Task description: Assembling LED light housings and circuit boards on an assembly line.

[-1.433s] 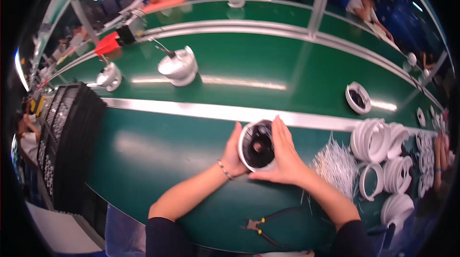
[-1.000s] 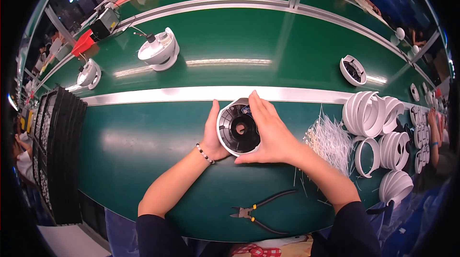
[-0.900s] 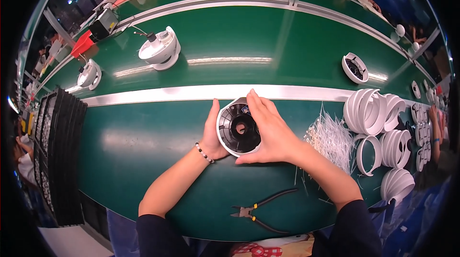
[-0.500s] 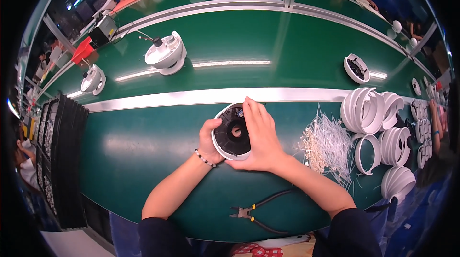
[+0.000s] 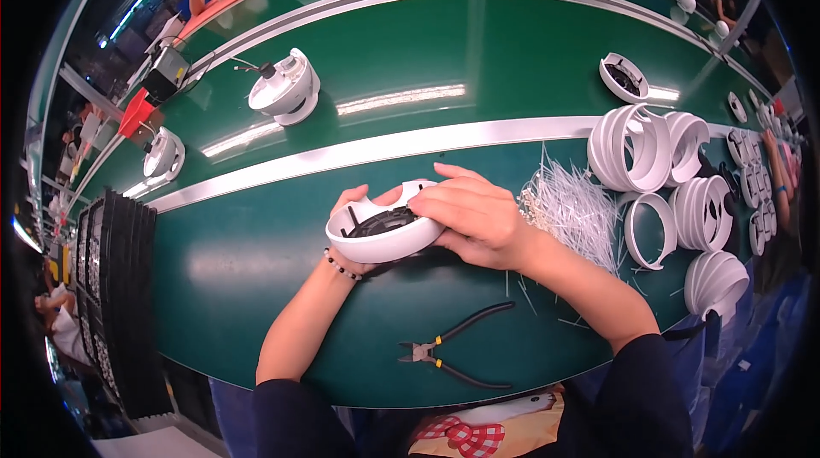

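Observation:
Both hands hold a round white dome-shaped housing [image 5: 380, 234] with a dark inside, just above the green table [image 5: 239, 270]. My left hand [image 5: 354, 210] cups it from behind and underneath, thumb over its rim. My right hand [image 5: 478, 217] grips its right side, fingers laid over the top edge. The housing is tilted so its open dark face looks up and away from me.
Black cutting pliers [image 5: 453, 347] with yellow marks lie near the front edge. A heap of white cable ties [image 5: 572, 206] and stacked white rings [image 5: 649, 150] sit to the right. Similar white housings [image 5: 286, 91] stand on the far belt. Black trays [image 5: 115, 287] are stacked at the left.
The housing has been tipped from facing me to lying flatter, its open face turned up and away. Both hands kept hold and shifted slightly left.

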Available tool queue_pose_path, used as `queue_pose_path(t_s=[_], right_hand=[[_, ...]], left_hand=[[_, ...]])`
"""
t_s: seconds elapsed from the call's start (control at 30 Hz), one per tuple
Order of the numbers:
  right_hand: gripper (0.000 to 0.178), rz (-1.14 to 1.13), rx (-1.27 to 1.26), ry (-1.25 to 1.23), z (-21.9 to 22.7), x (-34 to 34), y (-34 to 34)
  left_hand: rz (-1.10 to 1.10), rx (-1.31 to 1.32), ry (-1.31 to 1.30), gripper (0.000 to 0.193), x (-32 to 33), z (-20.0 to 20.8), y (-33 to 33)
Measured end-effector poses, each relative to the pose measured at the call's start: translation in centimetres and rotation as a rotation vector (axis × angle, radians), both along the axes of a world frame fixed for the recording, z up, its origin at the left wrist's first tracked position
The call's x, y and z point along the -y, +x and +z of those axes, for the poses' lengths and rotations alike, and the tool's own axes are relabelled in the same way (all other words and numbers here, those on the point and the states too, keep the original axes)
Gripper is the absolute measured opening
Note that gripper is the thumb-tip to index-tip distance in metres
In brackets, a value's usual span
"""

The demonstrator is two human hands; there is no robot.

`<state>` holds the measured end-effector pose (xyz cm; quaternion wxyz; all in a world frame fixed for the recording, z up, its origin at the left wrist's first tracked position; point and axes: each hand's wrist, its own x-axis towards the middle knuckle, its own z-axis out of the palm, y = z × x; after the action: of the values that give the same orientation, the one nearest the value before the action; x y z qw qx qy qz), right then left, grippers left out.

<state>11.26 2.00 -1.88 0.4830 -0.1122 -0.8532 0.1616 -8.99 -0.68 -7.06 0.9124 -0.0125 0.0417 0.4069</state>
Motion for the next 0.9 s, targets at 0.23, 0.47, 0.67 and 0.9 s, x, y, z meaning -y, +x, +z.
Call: queue_pose_path(t_s=[0.23,0.47,0.67,0.9], right_hand=[[0.065,-0.093,0.142,-0.067,1.2,0.6,1.8],[0.088,0.130,0.737,-0.315,0.5,9.1,5.5],[0.106,0.100,0.935,-0.358,1.1,13.4,6.1],[0.083,0.001,0.968,-0.312,1.8,14.0,6.7]], left_hand=[[0.133,-0.321,0.017,0.055,-1.0,0.3,1.2],[0.411,-0.892,0.313,0.046,-7.8,1.8,2.4],[0.491,-0.797,0.258,0.038,-18.6,-0.8,4.2],[0.647,-1.063,0.226,0.054,-22.8,-1.9,3.0]])
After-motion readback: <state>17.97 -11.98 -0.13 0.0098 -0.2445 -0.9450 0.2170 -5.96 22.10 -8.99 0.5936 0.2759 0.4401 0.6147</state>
